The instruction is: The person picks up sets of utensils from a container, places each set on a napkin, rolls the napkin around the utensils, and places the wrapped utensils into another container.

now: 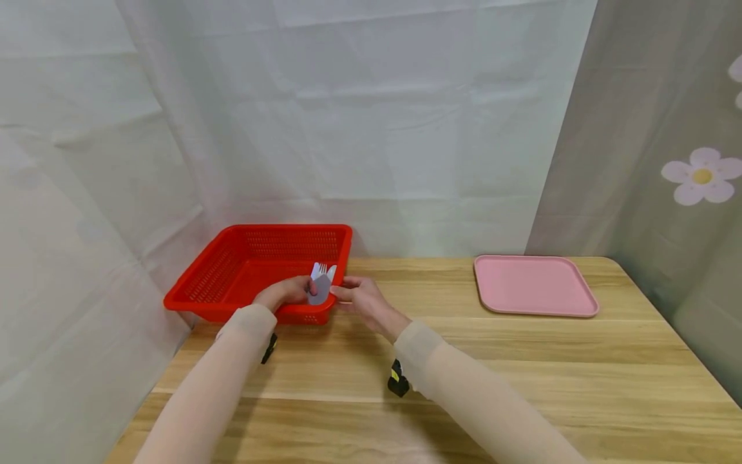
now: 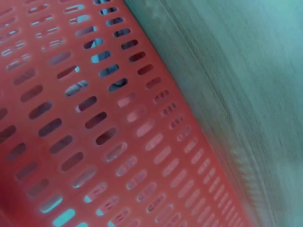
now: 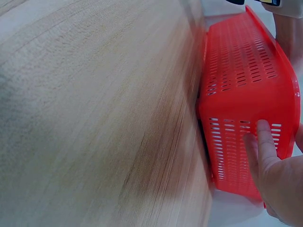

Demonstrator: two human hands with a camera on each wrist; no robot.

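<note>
A red plastic basket (image 1: 232,310) with slotted walls stands at the table's back left. My left hand (image 1: 288,291) reaches over its front rim and pinches the left edge of a flat grey-lavender piece (image 1: 321,291) in the front right corner. Beyond that piece show the tines of a fork (image 1: 323,268), a spoon (image 1: 332,272) and a pale strip-shaped piece (image 1: 315,270). Outside the basket, my right hand (image 1: 368,303) grips the right rim. In the right wrist view its fingers (image 3: 266,142) lie along the slotted outer wall. The basket wall largely hides my left hand in the left wrist view.
A pink rectangular tray (image 1: 534,285) lies at the back right of the wooden table (image 1: 417,290). Pale curtains (image 1: 394,129) hang close behind the table and along both sides. Small black devices are worn at both wrists.
</note>
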